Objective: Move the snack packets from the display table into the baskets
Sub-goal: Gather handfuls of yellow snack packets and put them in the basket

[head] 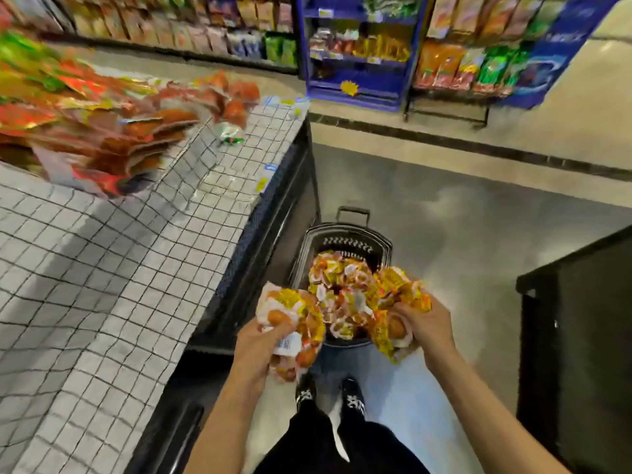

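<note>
Both arms reach forward and down, left hand [260, 343] and right hand [424, 323] each with fingers curled round a bunch of packets [290, 302] over the near rim of the part-filled basket [345, 234], which stands on the floor [461, 217] beside the table [102, 268]'s right edge, a heap [102, 131] lying towards its far left corner and stocked shelves [359, 46] beyond.

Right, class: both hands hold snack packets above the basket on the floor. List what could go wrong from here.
1. The basket already holds heaped packets up near its rim, so more may slide onto the floor.
2. The left hand grips its left bunch at the basket's edge, not squarely over it; dropped there, some would probably miss.
3. The right hand holds a loose right bunch; one packet could slip out early.
</note>
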